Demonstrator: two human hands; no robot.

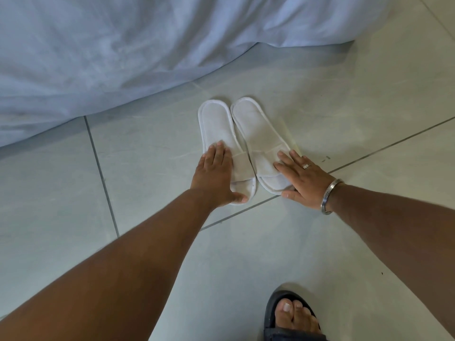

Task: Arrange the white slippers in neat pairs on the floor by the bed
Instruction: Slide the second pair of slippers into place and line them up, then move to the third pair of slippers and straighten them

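Note:
Two white open-toe slippers lie side by side on the pale tiled floor, heels towards the bed. My left hand (pixel 216 175) rests flat on the outer edge of the left slipper (pixel 216 124), thumb curled round its toe end. My right hand (pixel 304 179), with a ring and a metal bangle, presses flat against the outer edge of the right slipper (pixel 253 124), thumb at its toe. Both hands cup the pair from the sides, fingers extended.
A light blue bedsheet (pixel 110 52) hangs down to the floor across the top and left. My foot in a dark sandal (pixel 293 316) stands at the bottom right. Pale floor tiles (pixel 369 99) with dark grout lines surround the slippers.

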